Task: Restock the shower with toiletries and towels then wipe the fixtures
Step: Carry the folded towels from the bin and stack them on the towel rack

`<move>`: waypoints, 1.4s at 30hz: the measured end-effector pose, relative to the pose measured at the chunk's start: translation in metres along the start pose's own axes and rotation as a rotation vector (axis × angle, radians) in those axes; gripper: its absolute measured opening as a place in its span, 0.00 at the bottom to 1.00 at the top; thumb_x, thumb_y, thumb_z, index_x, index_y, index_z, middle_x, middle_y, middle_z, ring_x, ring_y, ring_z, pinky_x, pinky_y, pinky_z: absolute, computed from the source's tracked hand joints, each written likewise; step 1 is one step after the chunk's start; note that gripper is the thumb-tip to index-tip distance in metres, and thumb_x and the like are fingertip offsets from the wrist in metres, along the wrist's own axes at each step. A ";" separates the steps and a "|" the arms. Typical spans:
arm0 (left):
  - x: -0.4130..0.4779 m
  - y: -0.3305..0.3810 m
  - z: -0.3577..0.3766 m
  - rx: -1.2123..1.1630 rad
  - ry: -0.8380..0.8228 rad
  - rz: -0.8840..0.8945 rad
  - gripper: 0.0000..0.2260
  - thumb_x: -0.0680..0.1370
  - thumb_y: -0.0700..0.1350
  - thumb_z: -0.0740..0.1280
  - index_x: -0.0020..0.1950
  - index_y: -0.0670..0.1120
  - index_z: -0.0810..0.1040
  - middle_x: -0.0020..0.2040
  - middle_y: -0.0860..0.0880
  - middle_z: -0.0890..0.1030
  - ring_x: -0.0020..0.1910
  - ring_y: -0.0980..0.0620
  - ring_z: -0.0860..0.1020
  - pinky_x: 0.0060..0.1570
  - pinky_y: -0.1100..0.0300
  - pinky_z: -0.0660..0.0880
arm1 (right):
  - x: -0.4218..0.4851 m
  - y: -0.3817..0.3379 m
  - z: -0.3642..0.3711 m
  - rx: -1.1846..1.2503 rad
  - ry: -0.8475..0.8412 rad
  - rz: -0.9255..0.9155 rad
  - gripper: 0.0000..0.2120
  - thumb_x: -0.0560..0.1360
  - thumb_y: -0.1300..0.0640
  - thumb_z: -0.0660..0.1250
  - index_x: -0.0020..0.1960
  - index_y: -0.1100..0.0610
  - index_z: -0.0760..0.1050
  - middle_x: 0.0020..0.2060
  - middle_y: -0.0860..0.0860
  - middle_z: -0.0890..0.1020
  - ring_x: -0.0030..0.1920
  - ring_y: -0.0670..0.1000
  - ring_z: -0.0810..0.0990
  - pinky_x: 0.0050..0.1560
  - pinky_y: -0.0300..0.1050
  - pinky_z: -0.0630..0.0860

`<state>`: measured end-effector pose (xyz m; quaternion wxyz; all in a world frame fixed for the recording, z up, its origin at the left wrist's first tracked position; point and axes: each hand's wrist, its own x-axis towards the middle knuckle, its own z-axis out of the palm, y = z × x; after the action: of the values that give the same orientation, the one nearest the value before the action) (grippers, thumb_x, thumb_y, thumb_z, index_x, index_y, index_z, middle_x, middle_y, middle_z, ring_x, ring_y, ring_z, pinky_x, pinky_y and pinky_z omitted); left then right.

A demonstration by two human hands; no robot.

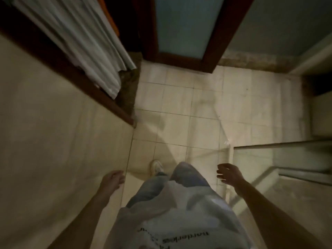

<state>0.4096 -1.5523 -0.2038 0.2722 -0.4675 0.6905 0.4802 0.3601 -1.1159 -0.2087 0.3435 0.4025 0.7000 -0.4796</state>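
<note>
Head view, looking steeply down. Nearest the camera: a pale shirt (170, 221) with dark printed lettering, above light blue jeans (181, 177). One white shoe (157, 167) stands on the tiled floor (197, 97).

Left hand (112, 180): grip released, fingers loosely curled, holding nothing. It hangs just beside the corner edge of the cream wall (53, 141); contact with the wall cannot be told.

Right hand (229, 174): grip released, fingers spread and slightly bent, holding nothing. It hovers near the left edge of the glass shower panel (287, 146), which stands at the right of the view with a metal rim along its top. Whether the fingertips touch any glass cannot be told.

Middle distance: pale square floor tiles with dark grout lines, crossed by a slanting shadow.

Far left: a pleated, pale curtain (86, 42), blurred, hanging inside a dark wooden frame (71, 74) that runs diagonally along the wall.

Far centre: a door (231, 33) of dark reddish wood with a frosted blue-grey pane, its foot meeting the floor.
</note>
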 end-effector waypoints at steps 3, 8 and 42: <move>0.029 0.086 0.003 0.128 -0.046 0.107 0.10 0.83 0.46 0.64 0.61 0.45 0.79 0.54 0.44 0.83 0.53 0.47 0.81 0.52 0.55 0.77 | 0.008 0.015 0.004 0.084 0.016 0.065 0.06 0.81 0.61 0.65 0.57 0.61 0.77 0.44 0.59 0.81 0.42 0.57 0.79 0.39 0.44 0.72; 0.064 0.192 0.039 0.294 -0.123 0.185 0.11 0.84 0.45 0.61 0.63 0.46 0.78 0.57 0.45 0.81 0.56 0.47 0.80 0.61 0.51 0.76 | 0.037 0.035 -0.001 0.145 0.074 0.219 0.09 0.80 0.62 0.67 0.57 0.66 0.79 0.37 0.57 0.81 0.34 0.55 0.78 0.33 0.40 0.69; 0.136 0.735 0.516 1.033 -0.534 0.457 0.06 0.81 0.38 0.64 0.52 0.40 0.80 0.43 0.41 0.81 0.38 0.48 0.78 0.31 0.64 0.71 | 0.198 -0.243 -0.261 0.628 0.470 0.368 0.08 0.80 0.61 0.65 0.56 0.62 0.78 0.42 0.56 0.82 0.37 0.53 0.81 0.39 0.44 0.76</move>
<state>-0.3507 -1.0561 -0.2170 0.5168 0.0204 0.8241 0.2308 0.0311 -0.8744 -0.2050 0.1156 0.7040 0.4959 -0.4951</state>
